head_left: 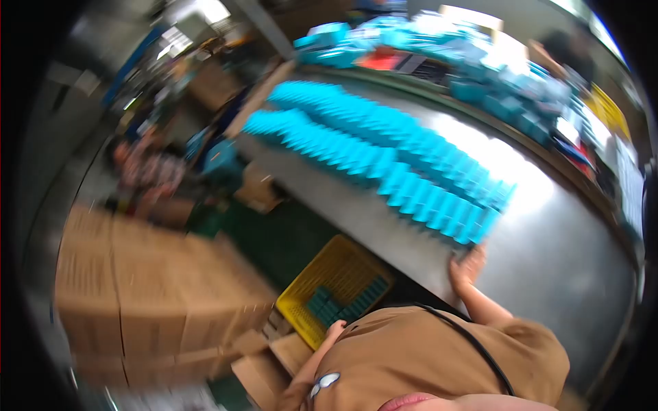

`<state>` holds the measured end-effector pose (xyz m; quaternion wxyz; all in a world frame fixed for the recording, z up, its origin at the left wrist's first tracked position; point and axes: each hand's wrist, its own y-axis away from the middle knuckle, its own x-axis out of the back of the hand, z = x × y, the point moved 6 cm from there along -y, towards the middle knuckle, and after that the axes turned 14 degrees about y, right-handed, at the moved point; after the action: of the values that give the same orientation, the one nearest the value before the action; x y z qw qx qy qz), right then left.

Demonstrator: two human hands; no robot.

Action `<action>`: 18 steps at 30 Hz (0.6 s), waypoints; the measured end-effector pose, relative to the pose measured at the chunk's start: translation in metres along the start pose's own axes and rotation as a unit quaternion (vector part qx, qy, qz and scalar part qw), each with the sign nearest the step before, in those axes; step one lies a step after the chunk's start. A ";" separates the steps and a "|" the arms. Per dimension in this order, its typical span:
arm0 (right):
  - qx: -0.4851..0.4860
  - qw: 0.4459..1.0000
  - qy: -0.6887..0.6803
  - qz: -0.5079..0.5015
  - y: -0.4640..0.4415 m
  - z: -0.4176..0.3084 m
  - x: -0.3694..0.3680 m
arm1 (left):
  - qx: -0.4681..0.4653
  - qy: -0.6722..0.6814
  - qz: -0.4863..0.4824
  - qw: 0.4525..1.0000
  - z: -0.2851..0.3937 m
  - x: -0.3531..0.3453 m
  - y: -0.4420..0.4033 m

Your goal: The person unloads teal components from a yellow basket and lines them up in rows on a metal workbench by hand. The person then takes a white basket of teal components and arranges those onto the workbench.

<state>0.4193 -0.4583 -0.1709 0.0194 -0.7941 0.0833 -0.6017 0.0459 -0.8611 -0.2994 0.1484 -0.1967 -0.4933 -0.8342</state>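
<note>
Two long rows of bright turquoise boxes [391, 147] stand side by side on a metal table [569, 240]. My right hand [469, 266] lies at the table's near edge, just below the last boxes of the near row. Its fingers are apart and it seems to hold nothing; whether the fingertips touch the end box is blurred. Low on my left, my left hand [335, 331] is beside the rim of a yellow plastic basket [296, 291]. Its fingers are small and partly hidden. Darker teal boxes [329, 305] lie inside the basket.
Large cardboard cartons [157, 294] are stacked at left. An open carton [264, 377] sits below the basket. A raised shelf behind the table carries many turquoise packages [507, 96]. One person [151, 168] is at far left, another [572, 58] at upper right.
</note>
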 end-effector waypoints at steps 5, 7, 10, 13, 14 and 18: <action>-0.035 0.997 -0.051 -0.048 -0.002 -0.003 0.017 | 0.009 0.019 -0.071 0.997 0.027 -0.004 -0.016; -0.033 0.998 -0.051 -0.027 -0.002 -0.005 0.023 | 0.028 0.022 -0.080 0.996 0.067 0.001 0.004; -0.035 0.997 -0.062 -0.038 -0.003 -0.004 0.024 | 0.039 0.058 -0.098 0.993 0.104 -0.002 0.019; -0.032 0.997 -0.055 -0.034 -0.003 -0.002 0.024 | 0.010 0.074 -0.104 0.992 0.113 -0.013 0.021; -0.024 0.997 -0.070 -0.015 -0.002 -0.002 0.026 | 0.001 0.065 -0.107 0.992 0.108 -0.018 0.014; 0.024 0.993 -0.103 0.049 0.007 0.009 0.018 | 0.026 0.074 -0.104 0.991 0.105 -0.035 0.033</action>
<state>0.4324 -0.4684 -0.1571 0.0765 -0.8464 0.1052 -0.5165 0.1101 -0.7825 -0.2445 0.1022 -0.0781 -0.5205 -0.8441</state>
